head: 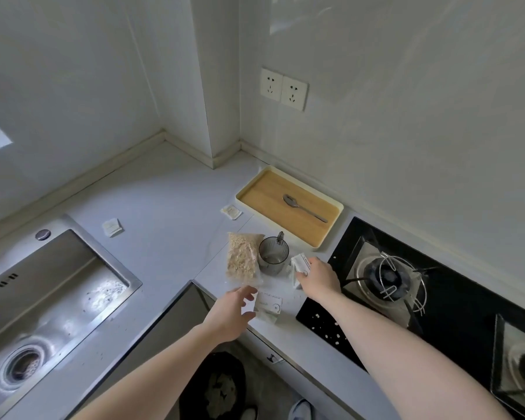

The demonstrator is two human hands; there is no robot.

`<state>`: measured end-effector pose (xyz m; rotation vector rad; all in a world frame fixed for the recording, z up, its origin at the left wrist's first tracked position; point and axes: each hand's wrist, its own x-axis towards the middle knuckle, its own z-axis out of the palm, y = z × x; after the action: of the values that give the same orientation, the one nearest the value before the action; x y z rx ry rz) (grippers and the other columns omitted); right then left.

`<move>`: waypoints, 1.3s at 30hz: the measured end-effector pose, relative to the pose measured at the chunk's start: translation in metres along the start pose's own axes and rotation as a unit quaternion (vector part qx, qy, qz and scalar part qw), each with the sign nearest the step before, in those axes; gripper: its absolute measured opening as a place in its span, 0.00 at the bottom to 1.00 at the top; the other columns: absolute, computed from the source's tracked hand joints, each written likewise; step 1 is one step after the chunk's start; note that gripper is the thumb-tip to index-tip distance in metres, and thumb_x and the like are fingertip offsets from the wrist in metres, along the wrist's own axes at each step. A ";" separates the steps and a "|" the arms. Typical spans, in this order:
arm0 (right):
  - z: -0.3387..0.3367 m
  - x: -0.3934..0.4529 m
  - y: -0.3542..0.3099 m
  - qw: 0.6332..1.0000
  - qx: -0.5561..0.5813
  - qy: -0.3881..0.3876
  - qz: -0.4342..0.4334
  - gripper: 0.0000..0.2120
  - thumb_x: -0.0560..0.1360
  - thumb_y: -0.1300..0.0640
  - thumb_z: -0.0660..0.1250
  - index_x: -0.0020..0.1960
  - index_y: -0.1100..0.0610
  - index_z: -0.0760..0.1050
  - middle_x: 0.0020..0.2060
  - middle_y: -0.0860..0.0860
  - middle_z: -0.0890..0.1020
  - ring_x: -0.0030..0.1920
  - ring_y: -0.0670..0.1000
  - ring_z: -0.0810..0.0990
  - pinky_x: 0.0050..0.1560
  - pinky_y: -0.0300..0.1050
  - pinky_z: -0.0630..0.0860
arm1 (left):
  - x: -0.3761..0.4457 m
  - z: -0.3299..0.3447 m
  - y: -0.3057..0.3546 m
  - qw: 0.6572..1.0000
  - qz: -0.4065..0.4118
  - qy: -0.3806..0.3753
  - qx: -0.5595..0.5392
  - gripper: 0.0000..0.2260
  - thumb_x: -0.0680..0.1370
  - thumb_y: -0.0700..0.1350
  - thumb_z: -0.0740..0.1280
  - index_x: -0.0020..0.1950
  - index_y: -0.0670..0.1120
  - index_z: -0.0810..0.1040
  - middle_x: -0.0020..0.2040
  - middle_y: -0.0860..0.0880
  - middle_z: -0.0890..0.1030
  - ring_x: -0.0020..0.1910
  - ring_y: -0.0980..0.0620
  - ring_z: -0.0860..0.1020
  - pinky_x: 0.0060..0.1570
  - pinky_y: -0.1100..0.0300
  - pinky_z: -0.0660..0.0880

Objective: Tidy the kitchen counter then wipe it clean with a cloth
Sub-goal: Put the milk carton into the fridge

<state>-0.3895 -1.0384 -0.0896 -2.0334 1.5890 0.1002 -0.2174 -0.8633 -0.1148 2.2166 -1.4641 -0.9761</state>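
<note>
Head view: four packets; right hand (pixel 317 275) grips one (pixel 299 263), left hand (pixel 231 313) open over another (pixel 269 304). Tray (pixel 337 206) holds one spoon (pixel 303 207).

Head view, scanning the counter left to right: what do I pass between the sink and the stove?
Sink → small white packet → second small packet → bag of oats → clear measuring cup → right hand, gripping a crumpled white wrapper → gas stove.

Right hand (pixel 317 275) grips crumpled wrapper (pixel 299 265); left hand (pixel 231 313) spread beside flat packet (pixel 269 304).
</note>
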 end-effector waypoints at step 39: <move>0.048 -0.106 0.023 0.984 0.158 -0.052 -0.063 0.43 0.72 0.51 0.77 0.80 0.45 0.59 0.74 0.46 0.69 0.65 0.50 0.76 0.65 0.46 0.74 | 0.015 -0.014 0.028 0.982 0.119 -0.097 0.110 0.36 0.67 0.48 0.78 0.72 0.53 0.65 0.64 0.53 0.76 0.54 0.52 0.74 0.47 0.63 0.70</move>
<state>-0.4292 -0.9270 -0.0978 -1.8436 1.3148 -0.0865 -0.2229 -0.8905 -0.0943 2.0690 -1.9581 -1.0143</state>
